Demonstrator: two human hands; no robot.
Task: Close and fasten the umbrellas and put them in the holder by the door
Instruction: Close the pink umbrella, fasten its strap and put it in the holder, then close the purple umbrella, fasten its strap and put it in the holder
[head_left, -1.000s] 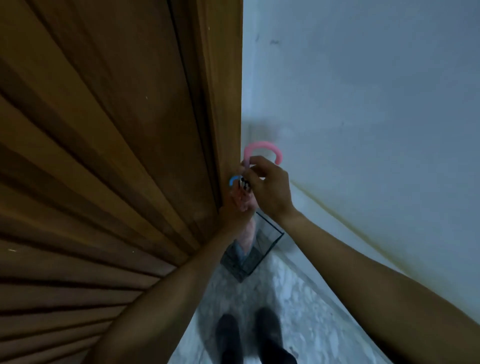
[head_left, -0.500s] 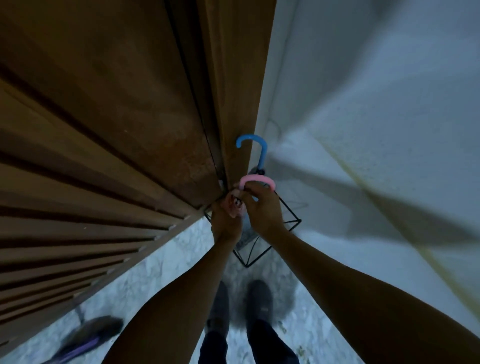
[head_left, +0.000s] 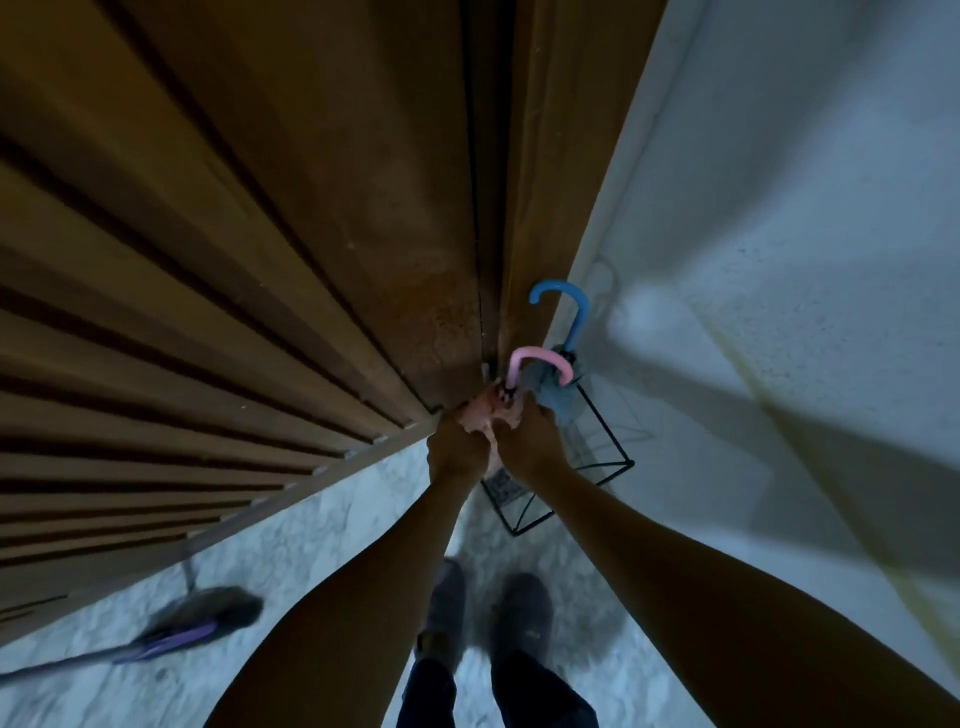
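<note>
Both forearms are seen bare, with no sleeve, watch or ring in view. Dark trousers (head_left: 498, 696) (navy, as far as the dim light allows) are worn, and dark grey shoes (head_left: 519, 613), blurred, are seen below.

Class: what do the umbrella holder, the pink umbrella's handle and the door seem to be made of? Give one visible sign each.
Umbrella holder: thin black wire, probably painted metal; open frame.
Pink umbrella's handle: smooth, evenly coloured hook, likely plastic.
Door: brown grooved panels, apparently wood with a dull finish.
</note>
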